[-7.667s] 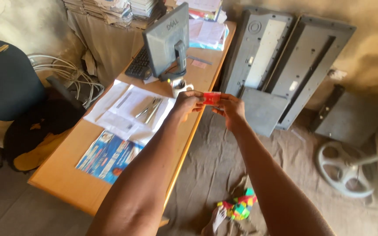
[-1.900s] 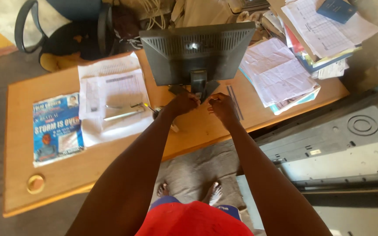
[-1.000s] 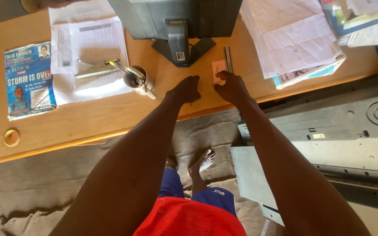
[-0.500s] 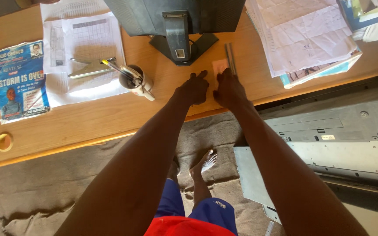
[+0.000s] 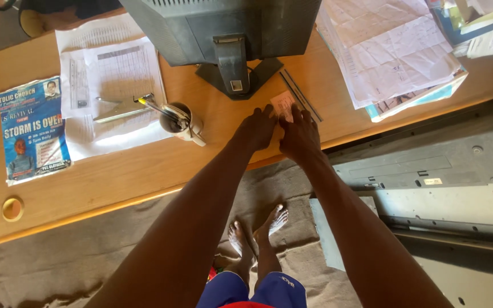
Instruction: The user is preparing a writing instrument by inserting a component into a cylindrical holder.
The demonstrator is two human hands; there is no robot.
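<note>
A small pink card (image 5: 282,103) lies on the wooden desk (image 5: 121,174), just right of the monitor stand's base (image 5: 236,77). My right hand (image 5: 299,136) reaches over the desk edge, and its fingertips lie on the card's lower right corner. My left hand (image 5: 256,128) is close beside it, with its fingers extended and its thumb at the card's left edge. Whether the card is pinched or only pressed flat is hidden by my fingers. Two thin dark rods (image 5: 302,97) lie right next to the card.
A grey monitor (image 5: 223,23) stands with its back to me. Left of my hands are a white mug (image 5: 182,123) holding tools, white sheets (image 5: 115,71) with a metal tool (image 5: 116,112) on them, and a blue flyer (image 5: 32,134). A paper stack (image 5: 392,48) sits right. Grey panels (image 5: 440,168) lie on the floor.
Both hands stay at the pink card; my left hand has closed in beside my right. The view has shifted slightly, so the desk sits lower and is turned in the frame.
</note>
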